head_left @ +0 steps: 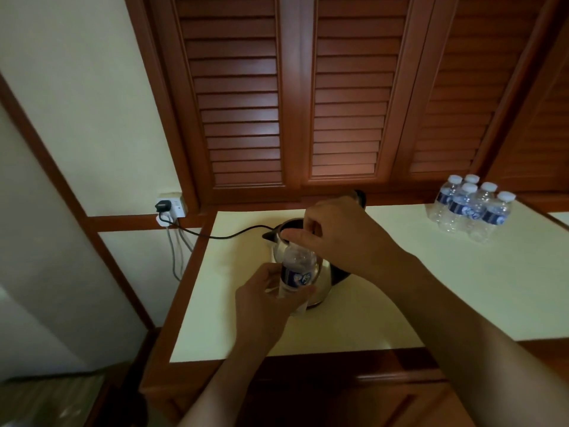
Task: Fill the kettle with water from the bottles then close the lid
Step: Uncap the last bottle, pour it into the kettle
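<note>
Left grip (264, 300): wrapped round clear plastic water bottle with blue label (297, 272).
Right grip (338, 235): pinching the bottle's white cap (291, 235).
Steel electric kettle (323, 282): on cream counter (431, 288), just behind the bottle, black lid (358, 197) raised.
Five sealed bottles (471, 208): counter's back right.

Your left hand (264, 303) grips a clear bottle (298, 274) round its blue label, holding it nearly upright just in front of the steel kettle (324, 280). Your right hand (338, 238) reaches over from the right and pinches the bottle's top with thumb and forefinger. The kettle's lid (358, 197) stands open behind your right hand. A black cord (228, 234) runs away to the left of both hands to a wall socket (172, 208). Well to the right of your right hand, five more bottles (471, 208) stand clustered on the same pale counter (415, 288).
</note>
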